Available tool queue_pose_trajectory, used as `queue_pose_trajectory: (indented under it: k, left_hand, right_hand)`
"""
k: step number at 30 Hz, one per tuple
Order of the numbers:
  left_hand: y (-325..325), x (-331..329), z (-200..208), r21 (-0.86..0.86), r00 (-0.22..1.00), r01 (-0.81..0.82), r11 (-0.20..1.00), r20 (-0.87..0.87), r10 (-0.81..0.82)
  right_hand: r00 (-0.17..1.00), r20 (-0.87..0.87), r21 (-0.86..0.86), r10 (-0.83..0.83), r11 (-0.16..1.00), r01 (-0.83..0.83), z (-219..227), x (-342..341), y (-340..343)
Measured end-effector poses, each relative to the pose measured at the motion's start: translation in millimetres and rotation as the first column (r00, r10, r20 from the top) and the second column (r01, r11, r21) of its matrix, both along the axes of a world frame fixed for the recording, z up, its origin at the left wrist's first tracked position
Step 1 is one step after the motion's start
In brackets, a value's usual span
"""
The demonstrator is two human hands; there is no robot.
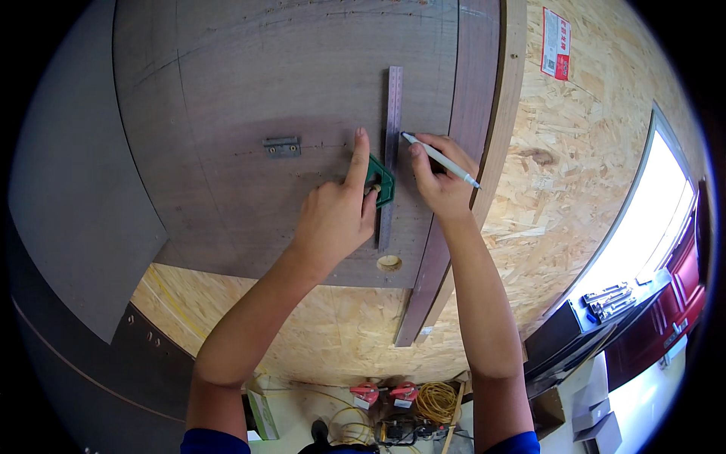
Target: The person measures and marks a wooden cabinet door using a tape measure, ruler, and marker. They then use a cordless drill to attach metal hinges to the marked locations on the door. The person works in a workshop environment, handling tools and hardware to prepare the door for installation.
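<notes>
A combination square with a steel rule (394, 102) and a green head (386, 186) lies against a grey-brown wooden board (227, 98), its rule running up and down. My left hand (333, 216) grips the green head, thumb by the brass-coloured knob and index finger stretched upward on the board. Pinched in my right hand (448, 185) is a white marker pen (446, 161), its dark tip beside the rule's right edge. Left of my left index finger sits a small metal hinge-like plate (282, 147) on a faint drawn line. Below the rule is a round hole (389, 263).
Wooden strips (508, 83) edge the board on the right, beside a chipboard wall (560, 129) with a red-and-white label (556, 44). A bright window (631, 219) is at far right. Below are red reels (364, 394), a coiled yellow hose (436, 402) and a green-and-white box (262, 416).
</notes>
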State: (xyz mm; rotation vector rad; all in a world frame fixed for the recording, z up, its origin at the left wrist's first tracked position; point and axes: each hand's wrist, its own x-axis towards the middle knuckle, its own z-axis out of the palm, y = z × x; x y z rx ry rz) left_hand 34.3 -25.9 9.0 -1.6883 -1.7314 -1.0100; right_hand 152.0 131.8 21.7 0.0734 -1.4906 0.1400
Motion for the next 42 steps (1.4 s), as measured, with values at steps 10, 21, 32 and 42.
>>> queue_pose_trajectory:
  k: [10,21,32,42]
  left_hand:
    - [2.6,-4.0,3.1,0.030,0.999,0.035,0.999,-0.011,-0.034]
    - [2.9,-1.7,4.9,0.006,0.999,0.030,1.000,0.025,-0.030]
    - [5.0,-5.2,1.1,0.030,0.999,0.049,0.998,0.015,-0.049]
    - [0.4,0.2,6.4,-0.028,0.998,0.031,0.999,0.053,-0.030]
  right_hand:
    - [0.999,0.015,0.060,-0.034,0.998,0.033,0.1,-0.1,2.0]
    - [1.000,-0.004,0.014,0.019,1.000,-0.019,0.0,-0.9,2.4]
    - [1.000,0.003,0.008,0.025,1.000,-0.025,0.4,-1.8,0.8]
    - [0.997,0.042,-0.104,0.068,0.993,-0.063,-2.0,-2.4,3.2]
